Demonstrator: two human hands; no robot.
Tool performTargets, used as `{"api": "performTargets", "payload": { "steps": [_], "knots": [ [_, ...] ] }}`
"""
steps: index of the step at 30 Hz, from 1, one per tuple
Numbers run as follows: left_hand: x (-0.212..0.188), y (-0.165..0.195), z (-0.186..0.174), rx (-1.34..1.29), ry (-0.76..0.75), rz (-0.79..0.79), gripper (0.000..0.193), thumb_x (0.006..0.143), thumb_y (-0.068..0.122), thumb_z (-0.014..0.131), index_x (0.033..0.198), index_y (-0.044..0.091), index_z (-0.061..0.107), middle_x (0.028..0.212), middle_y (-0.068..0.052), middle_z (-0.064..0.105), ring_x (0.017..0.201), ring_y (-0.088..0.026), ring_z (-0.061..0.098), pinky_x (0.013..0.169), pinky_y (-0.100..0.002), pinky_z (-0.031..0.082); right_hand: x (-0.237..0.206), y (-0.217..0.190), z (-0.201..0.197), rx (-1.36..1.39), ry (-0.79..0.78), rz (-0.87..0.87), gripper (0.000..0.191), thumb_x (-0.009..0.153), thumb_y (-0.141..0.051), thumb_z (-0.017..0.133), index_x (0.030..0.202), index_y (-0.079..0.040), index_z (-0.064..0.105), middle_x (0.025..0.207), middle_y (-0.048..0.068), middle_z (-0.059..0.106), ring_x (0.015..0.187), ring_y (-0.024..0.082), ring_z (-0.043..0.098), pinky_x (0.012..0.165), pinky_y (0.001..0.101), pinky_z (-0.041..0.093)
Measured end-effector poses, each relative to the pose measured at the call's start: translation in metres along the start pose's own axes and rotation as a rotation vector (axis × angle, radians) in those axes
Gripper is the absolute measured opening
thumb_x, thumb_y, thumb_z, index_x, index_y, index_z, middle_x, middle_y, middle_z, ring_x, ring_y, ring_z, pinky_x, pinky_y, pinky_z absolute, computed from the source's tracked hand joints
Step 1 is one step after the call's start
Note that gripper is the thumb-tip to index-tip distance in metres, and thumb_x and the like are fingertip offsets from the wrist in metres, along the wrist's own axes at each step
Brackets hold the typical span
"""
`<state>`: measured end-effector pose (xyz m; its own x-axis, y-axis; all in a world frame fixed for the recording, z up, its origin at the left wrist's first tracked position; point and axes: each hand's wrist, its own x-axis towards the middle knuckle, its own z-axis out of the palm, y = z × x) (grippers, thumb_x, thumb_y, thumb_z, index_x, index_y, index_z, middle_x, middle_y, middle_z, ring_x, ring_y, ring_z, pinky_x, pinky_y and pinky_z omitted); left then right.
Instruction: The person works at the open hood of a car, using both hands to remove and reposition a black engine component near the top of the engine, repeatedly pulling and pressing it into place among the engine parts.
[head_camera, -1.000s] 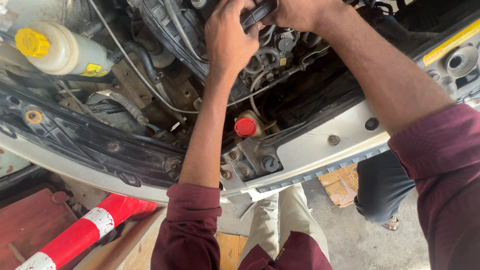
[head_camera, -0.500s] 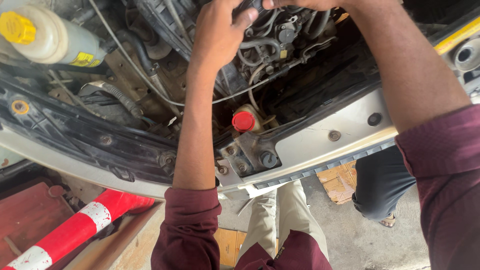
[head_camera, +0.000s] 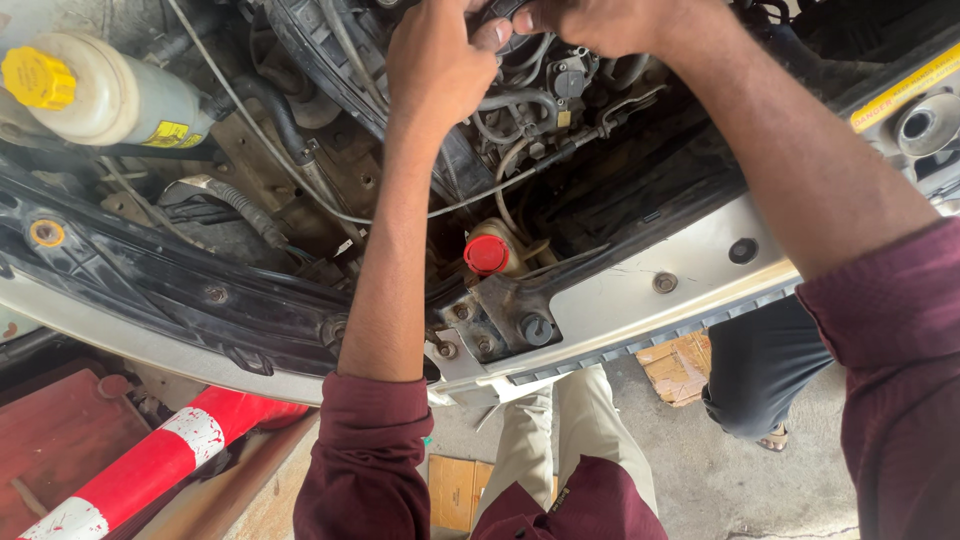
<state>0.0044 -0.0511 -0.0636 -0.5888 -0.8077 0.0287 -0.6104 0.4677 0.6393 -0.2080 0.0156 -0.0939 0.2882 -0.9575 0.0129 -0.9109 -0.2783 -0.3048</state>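
Single head-worn view, looking steeply down at close range over both forearms into the engine bay (head_camera: 300, 200); floor (head_camera: 700, 470) visible below.

A grey concrete floor (head_camera: 760, 500) fills the near right, stained and lit by flat daylight. Flattened brown cardboard (head_camera: 680, 365) lies on it just under the car's front edge, with another piece (head_camera: 450, 490) nearer the middle. At the near left a red-and-white striped barrier post (head_camera: 150, 465) lies slanted beside a red-painted metal surface (head_camera: 50, 440). Another person's dark trouser leg (head_camera: 765, 370), with a sandalled foot, stands on the floor at the right.
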Motion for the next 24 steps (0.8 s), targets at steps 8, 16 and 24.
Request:
{"api": "performTargets", "payload": {
  "steps": [8, 16, 24],
  "knots": [
    [0.004, -0.003, 0.023, 0.170, 0.081, -0.091, 0.026, 0.087, 0.020, 0.078, 0.107, 0.007, 0.069, 0.096, -0.011, 0.076, 0.091, -0.029, 0.076, 0.074, -0.046, 0.060, 0.008, -0.025, 0.004, 0.197, -0.108, 0.473, 0.039, 0.108, -0.045, 0.059, 0.102, -0.010, 0.076, 0.064, 0.011, 0.069, 0.044, 0.022, 0.061, 0.037, 0.0371, 0.047],
    [0.006, 0.004, 0.040, 0.206, 0.179, -0.056, 0.042, 0.070, 0.020, 0.089, 0.100, 0.000, 0.065, 0.083, -0.015, 0.074, 0.076, -0.032, 0.075, 0.064, -0.047, 0.059, 0.015, -0.037, 0.016, -0.134, 0.000, 0.411, 0.045, 0.109, -0.042, 0.067, 0.085, -0.005, 0.077, 0.056, 0.009, 0.068, 0.039, 0.022, 0.058, 0.033, 0.0379, 0.046],
    [0.003, 0.003, 0.029, 0.144, 0.153, 0.047, 0.024, 0.079, 0.017, 0.083, 0.093, 0.002, 0.069, 0.077, -0.013, 0.073, 0.070, -0.029, 0.075, 0.062, -0.045, 0.058, 0.008, -0.031, 0.001, 0.086, -0.107, 0.432, 0.020, 0.105, -0.021, 0.058, 0.108, -0.010, 0.075, 0.068, 0.010, 0.069, 0.043, 0.019, 0.058, 0.035, 0.0358, 0.048]
  ]
}}
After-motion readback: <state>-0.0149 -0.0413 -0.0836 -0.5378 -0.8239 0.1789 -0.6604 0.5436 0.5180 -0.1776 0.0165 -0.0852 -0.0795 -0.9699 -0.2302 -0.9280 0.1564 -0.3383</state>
